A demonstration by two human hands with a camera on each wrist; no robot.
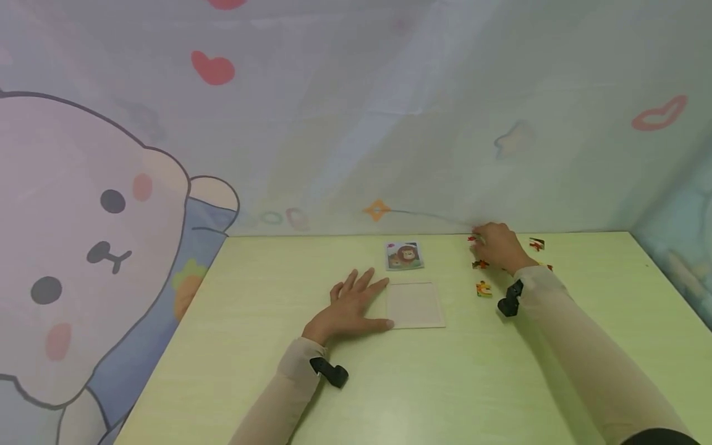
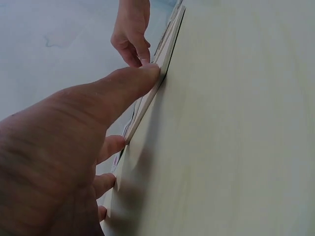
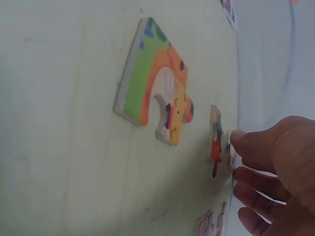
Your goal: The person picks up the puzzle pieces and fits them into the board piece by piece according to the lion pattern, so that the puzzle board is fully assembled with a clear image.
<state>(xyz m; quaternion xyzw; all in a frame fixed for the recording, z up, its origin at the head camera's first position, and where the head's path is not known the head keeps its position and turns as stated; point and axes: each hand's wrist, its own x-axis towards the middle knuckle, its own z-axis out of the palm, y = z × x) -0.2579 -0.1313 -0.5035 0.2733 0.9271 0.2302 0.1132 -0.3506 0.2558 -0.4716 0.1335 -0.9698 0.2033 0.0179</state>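
My left hand (image 1: 350,309) lies spread at the left side of a pale square puzzle frame (image 1: 431,306). Its thumb and index finger touch the frame's edge, which the left wrist view shows from the side. At the far right of the table, my right hand (image 1: 499,246) pinches a small puzzle piece (image 1: 471,238) between thumb and fingers; the hand hides part of it. Near that hand lie a dark orange piece (image 1: 480,264) and a green, orange and yellow piece (image 3: 147,78), which looks large in the right wrist view.
A lion picture card (image 1: 404,256) lies behind the frame. Another puzzle piece (image 1: 536,244) sits to the right of my right hand, and one more (image 1: 547,267) is partly covered by the wrist. A printed cloth backdrop (image 1: 334,123) rises along the table's back edge.
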